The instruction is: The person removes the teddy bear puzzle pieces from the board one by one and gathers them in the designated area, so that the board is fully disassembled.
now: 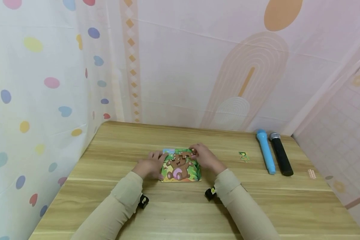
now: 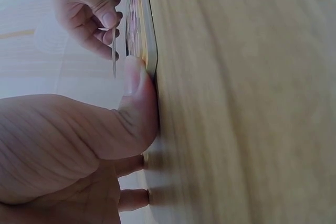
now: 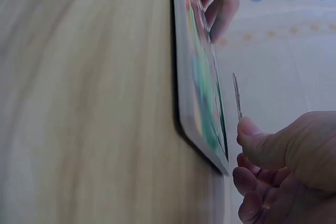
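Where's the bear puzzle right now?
In the head view, the bear puzzle lies on the wooden table, below the picture's middle, between the left hand at its left edge and the right hand by its upper right corner.

Two hands, two microphones, two sleeves, two wrist devices, one puzzle board, one pinched piece.
The hands are one left hand (image 1: 151,166) and one right hand (image 1: 206,156), each below one beige sleeve, left (image 1: 124,195) and right (image 1: 229,186), with one black wrist device apiece, left (image 1: 143,201) and right (image 1: 210,194); the puzzle board (image 1: 177,174) is single, as is the thin piece (image 3: 237,95) in the right fingers; the microphones are one blue microphone (image 1: 266,152) and one black microphone (image 1: 281,154); one tabletop (image 1: 174,213) carries one pale dotted item (image 1: 312,173), while the small green-and-yellow patch (image 1: 243,154) is too small to count.
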The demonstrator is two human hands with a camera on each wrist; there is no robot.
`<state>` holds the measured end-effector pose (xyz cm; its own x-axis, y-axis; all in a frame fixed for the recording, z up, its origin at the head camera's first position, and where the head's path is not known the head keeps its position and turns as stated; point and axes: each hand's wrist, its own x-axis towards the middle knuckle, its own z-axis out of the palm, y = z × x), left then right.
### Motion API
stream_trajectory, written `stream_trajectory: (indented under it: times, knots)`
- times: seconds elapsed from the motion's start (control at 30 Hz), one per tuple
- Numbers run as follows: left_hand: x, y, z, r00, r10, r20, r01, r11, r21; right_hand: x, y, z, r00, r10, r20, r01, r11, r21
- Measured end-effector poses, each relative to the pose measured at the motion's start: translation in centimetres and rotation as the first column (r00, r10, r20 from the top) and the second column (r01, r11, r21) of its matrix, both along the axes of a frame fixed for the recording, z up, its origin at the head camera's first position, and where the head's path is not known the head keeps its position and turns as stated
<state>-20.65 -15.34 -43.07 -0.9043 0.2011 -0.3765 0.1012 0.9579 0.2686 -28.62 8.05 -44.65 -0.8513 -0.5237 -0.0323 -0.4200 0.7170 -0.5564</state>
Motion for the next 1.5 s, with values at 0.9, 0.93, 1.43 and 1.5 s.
stream_trajectory:
  times: [0.9, 0.93, 1.43, 1.5]
  knots:
    - [0.2, -0.1, 0.2, 1.000, -0.011, -0.011, 0.011, 1.000, 0.005, -0.5, 3.6, -0.2, 0.998, -0.057, -0.015, 0.056, 0.998, -0.020]
    - [0.1, -0.1, 0.2, 1.000, -0.010, -0.008, 0.010, 1.000, 0.003, -0.5, 3.7, -0.2, 0.998, -0.061, -0.011, 0.061, 0.998, -0.020]
    - [0.0, 0.1, 0.5, 1.000, -0.012, -0.009, 0.012, 1.000, 0.008, -0.9, 5.8, 0.3, 0.997, -0.083, 0.001, 0.083, 0.997, -0.001]
    - [-0.1, 0.2, 0.5, 1.000, -0.015, -0.005, 0.015, 1.000, 0.009, -0.9, 6.2, 0.3, 0.997, -0.083, 0.001, 0.083, 0.997, 0.000]
